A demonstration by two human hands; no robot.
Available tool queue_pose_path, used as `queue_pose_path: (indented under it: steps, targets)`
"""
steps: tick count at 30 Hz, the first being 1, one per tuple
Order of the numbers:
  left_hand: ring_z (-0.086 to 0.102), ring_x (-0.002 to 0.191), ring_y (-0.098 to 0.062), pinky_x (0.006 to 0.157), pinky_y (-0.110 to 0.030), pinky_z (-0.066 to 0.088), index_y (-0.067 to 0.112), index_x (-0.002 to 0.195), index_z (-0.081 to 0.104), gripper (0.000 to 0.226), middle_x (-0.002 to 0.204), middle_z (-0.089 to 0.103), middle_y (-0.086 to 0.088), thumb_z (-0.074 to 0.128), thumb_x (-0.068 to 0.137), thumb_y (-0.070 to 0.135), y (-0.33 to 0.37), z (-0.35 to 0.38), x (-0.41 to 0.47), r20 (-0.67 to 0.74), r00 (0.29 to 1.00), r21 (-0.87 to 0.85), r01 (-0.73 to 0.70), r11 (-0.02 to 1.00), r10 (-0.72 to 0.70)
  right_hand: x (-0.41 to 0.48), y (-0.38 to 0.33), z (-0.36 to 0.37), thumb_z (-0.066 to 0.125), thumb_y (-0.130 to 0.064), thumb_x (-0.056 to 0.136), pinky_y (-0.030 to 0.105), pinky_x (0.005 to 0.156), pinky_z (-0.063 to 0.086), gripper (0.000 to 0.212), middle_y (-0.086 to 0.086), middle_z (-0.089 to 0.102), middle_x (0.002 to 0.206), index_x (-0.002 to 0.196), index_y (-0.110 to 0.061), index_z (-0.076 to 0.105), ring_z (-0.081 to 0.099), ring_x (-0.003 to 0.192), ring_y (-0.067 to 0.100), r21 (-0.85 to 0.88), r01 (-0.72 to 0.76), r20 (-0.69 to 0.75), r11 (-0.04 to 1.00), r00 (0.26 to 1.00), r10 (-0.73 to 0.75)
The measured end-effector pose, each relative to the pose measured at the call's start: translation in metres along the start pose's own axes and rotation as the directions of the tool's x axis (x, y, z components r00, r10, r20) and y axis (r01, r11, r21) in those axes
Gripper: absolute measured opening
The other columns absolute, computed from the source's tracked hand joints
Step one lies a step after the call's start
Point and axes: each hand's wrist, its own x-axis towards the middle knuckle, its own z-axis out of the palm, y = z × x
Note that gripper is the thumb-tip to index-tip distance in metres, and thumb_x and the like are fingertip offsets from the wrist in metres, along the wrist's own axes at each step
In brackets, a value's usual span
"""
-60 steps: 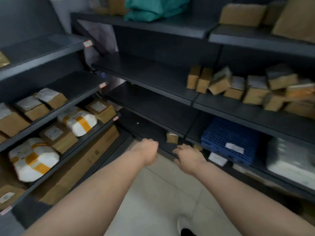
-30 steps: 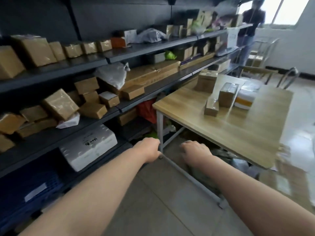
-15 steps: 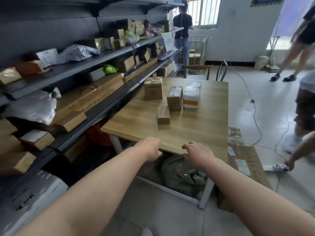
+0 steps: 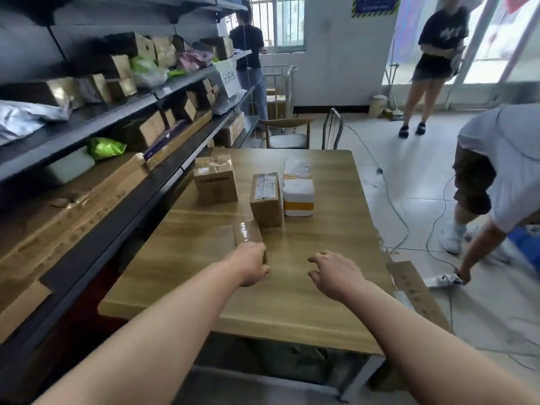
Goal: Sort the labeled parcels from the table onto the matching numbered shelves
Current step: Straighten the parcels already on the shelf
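A wooden table [image 4: 321, 302] carries several parcels. A small taped brown box [image 4: 247, 233] lies nearest me. Behind it stand a narrow labeled brown box [image 4: 266, 200], a larger brown box [image 4: 214, 181] and a white parcel with orange tape [image 4: 298, 197]. My left hand [image 4: 252, 267] is curled against the small box's near end; its fingers are hidden, so a grip is unclear. My right hand [image 4: 336, 273] hovers over the table to the right, fingers spread and holding nothing. Dark shelves [image 4: 96, 206] full of boxes run along the left.
A person in white [image 4: 496, 171] bends down to the floor close to the table's right side. Two more people stand further back. A chair [image 4: 287, 133] sits at the table's far end. Cables and flat cardboard [image 4: 415, 287] lie on the floor at right.
My view swung from the low shelves round to the table and moved up to it. Both hands now reach over the tabletop, the left one arriving at the small box.
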Motion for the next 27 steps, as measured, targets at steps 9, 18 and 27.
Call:
queue_pose_path:
  steps: [9,18,27]
  targets:
    - [0.039,0.135,-0.025,0.107,-0.032,0.032,0.014,0.145,0.039,0.055,0.148,0.042,-0.008,0.055,0.096,0.032,0.006,-0.008,0.102,-0.005,0.997,-0.093,-0.079,0.993,0.079,0.056,0.035,-0.005,0.046,-0.038,0.096,0.040,0.100,0.038,0.044,-0.001,0.046,0.141,0.138,-0.026,0.045,0.045,0.127,0.023,0.030,-0.173,0.013,0.984,0.985,0.173]
    - [0.040,0.136,-0.021,0.108,-0.037,0.036,0.021,0.146,0.039,0.057,0.149,0.042,-0.001,0.059,0.094,0.033,0.057,-0.010,0.172,-0.024,0.993,-0.115,-0.118,0.986,0.116,0.107,0.095,-0.024,0.045,-0.034,0.096,0.041,0.100,0.038,0.043,0.003,0.048,0.139,0.138,-0.024,0.046,0.046,0.126,0.026,0.084,-0.208,0.023,0.975,0.978,0.207]
    - [0.037,0.137,-0.022,0.108,-0.037,0.034,0.016,0.145,0.038,0.055,0.150,0.039,-0.003,0.055,0.095,0.032,0.104,-0.018,0.248,-0.036,0.999,-0.078,0.005,0.997,-0.008,0.168,0.177,-0.038,0.045,-0.034,0.096,0.041,0.101,0.038,0.043,0.002,0.047,0.141,0.138,-0.025,0.046,0.045,0.127,0.025,0.129,-0.161,0.038,0.979,0.987,0.157]
